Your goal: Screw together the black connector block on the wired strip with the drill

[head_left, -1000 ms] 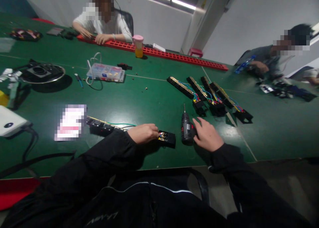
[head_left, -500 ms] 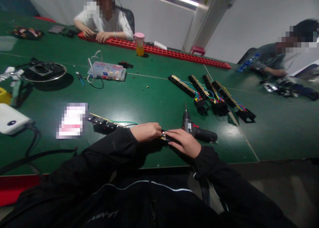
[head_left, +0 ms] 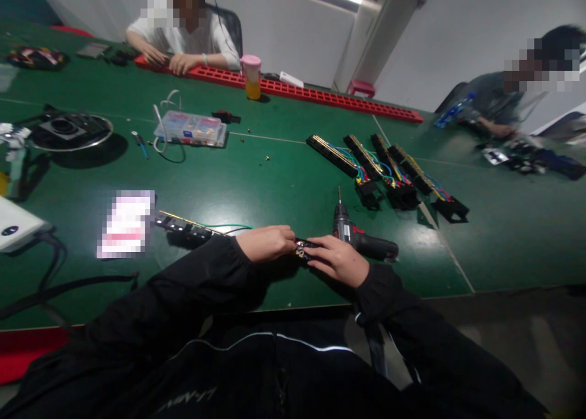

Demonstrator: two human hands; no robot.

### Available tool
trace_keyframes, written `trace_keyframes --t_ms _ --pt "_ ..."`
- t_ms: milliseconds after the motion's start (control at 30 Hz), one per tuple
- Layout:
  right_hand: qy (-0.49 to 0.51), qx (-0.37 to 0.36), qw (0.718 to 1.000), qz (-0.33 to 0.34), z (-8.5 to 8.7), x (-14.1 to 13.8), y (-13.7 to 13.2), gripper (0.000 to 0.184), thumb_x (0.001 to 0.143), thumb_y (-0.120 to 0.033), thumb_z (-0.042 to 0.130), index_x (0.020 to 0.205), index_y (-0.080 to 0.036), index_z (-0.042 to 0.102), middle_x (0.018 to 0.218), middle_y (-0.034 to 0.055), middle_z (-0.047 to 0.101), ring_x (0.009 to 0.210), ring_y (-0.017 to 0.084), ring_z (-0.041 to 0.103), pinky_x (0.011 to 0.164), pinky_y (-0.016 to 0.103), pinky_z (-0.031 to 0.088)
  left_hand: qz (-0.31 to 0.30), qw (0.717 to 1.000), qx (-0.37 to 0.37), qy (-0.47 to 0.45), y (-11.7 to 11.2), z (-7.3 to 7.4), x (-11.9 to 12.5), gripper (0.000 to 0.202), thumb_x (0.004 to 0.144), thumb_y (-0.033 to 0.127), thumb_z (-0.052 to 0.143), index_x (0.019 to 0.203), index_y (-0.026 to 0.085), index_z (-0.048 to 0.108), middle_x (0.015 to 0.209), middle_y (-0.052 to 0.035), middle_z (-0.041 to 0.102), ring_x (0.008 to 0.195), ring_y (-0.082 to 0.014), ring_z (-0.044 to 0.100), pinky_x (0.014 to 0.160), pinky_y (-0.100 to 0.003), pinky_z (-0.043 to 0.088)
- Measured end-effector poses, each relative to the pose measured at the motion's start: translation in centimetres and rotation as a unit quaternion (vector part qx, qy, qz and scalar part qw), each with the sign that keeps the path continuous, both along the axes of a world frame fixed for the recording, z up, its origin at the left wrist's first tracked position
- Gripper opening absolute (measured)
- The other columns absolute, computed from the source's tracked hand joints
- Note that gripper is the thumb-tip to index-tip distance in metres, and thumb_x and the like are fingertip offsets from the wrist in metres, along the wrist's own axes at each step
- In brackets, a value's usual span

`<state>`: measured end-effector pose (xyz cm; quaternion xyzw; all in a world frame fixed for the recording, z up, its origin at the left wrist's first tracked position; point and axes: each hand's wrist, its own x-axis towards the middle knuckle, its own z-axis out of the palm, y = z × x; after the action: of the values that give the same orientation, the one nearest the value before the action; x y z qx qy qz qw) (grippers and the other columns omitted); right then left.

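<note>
A long black strip with brass bars and coloured wires point(head_left: 183, 225), like the inside of a power strip, lies in front of me, its middle hidden by my left hand and sleeve. My left hand point(head_left: 268, 243) is closed, fingertips pinched at the wires by the strip's right end; what exactly they pinch is too small to see. My right hand point(head_left: 339, 259) has its fingers closed over the black end piece point(head_left: 302, 252), steadying it. Small coloured wire ends show between both hands. Just beyond my right hand, a black cordless drill point(head_left: 345, 231) lies on its side, bit pointing away.
Several similar wired strips point(head_left: 366, 163) lie back right on the green table point(head_left: 256, 190). A clear parts box point(head_left: 192, 128), loose brass screws point(head_left: 268, 158), a phone point(head_left: 127, 224) and a fan-like device point(head_left: 68, 127) are leftward. Two people sit across, near a long red rack point(head_left: 320, 96).
The camera view has shifted slightly, so the table's things appear a little further left. Both hands stay at the strip's wired end, with only slight finger movement.
</note>
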<state>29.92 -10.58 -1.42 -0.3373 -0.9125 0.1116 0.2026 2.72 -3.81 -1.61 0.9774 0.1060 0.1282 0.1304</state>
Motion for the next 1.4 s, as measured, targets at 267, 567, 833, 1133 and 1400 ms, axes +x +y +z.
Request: trace_keyframes --t_ms 267,567,833,1133,1400 --pt "0.001 -0.034 0.999 -0.013 0.4 -0.5 -0.3 0.042 0.097 -0.034 0.069 0.134 -0.015 0.063 0.128 0.0169 0.072 0.117 0.029 0.071 0.102 0.049 0.061 -0.010 1.000 -0.002 -0.029 0.1 -0.2 0.1 0.013 0.100 0.012 0.060 0.098 0.015 0.073 0.091 -0.0075 0.069 0.083 -0.0180 0.060 0.073 -0.028 0.047" --pt "-0.204 -0.045 0.960 -0.186 4.6 7.8 0.6 0.070 0.081 -0.023 0.067 0.148 -0.011 0.049 0.141 0.0230 0.062 0.128 0.038 0.062 0.108 0.056 0.052 -0.011 0.999 -0.032 -0.012 0.2 -0.1 0.1 0.020 0.103 0.015 0.055 0.093 0.015 0.072 0.086 -0.0072 0.067 0.081 -0.0169 0.060 0.075 -0.027 0.047" --pt "-0.262 -0.059 0.937 -0.225 0.8 8.5 2.6 0.086 0.079 -0.020 0.061 0.159 -0.006 0.033 0.125 0.0232 0.066 0.109 0.035 0.067 0.093 0.050 0.056 -0.011 0.999 -0.036 -0.022 0.3 -0.2 0.2 0.020 0.103 0.016 0.054 0.095 0.015 0.073 0.088 -0.0080 0.068 0.083 -0.0177 0.060 0.076 -0.028 0.048" --pt "0.074 -0.219 0.934 -0.273 11.9 6.7 -0.2 0.050 0.080 -0.040 0.075 0.126 -0.021 0.068 0.111 0.0119 0.077 0.100 0.030 0.072 0.088 0.048 0.061 -0.008 0.999 -0.038 -0.028 0.4 -0.6 0.2 0.016 0.100 0.012 0.058 0.093 0.014 0.072 0.087 -0.0063 0.066 0.080 -0.0169 0.059 0.072 -0.027 0.046" --pt "0.064 -0.415 0.878 -0.230 18.8 3.0 -1.5 0.028 0.077 -0.042 0.080 0.088 -0.016 0.079 0.085 0.0091 0.079 0.075 0.022 0.071 0.071 0.036 0.062 -0.002 0.998 -0.047 -0.044 0.2 -0.8 0.3 0.021 0.104 0.019 0.056 0.092 0.015 0.073 0.086 -0.0066 0.066 0.080 -0.0166 0.059 0.073 -0.027 0.045"
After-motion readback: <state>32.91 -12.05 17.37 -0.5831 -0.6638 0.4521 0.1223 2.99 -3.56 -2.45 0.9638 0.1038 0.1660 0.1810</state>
